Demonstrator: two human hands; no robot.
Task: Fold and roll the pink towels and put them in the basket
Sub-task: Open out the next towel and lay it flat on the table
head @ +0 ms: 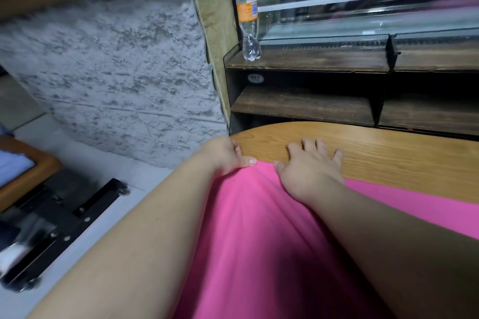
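We see the pink towel (259,228) on the wooden table (388,153). Its long axis runs 6 to 12 o'clock from us, with the far edge pointing at 12. The near end leaves the frame at 6, so we cannot tell its full length. Another stretch reaches toward 3 o'clock behind the right forearm.

Cloth: solid hot pink and smooth. Soft lengthwise creases fan down from the far edge, and there is a shadow patch low between the forearms.

Left hand (228,155) is at the towel's far left corner, by the table's rounded end. Thumb on top of the cloth, fingers curled, pinching the edge.

Right hand (312,168) sits just at 3 o'clock of it. Palm is on the towel's far edge; fingers are straight and spread apart, tips flat on bare wood. The hands are close but not touching.

At 12 o'clock beyond the table is a dark shelf unit (311,105). On its top board stands an upright clear plastic bottle (248,15) with a black cap and an orange label with a blue patch; the text is too blurred to read. A small oval sticker (255,78) sits on the frame below it, writing unreadable. Rough grey wall (116,59) at 10 o'clock.
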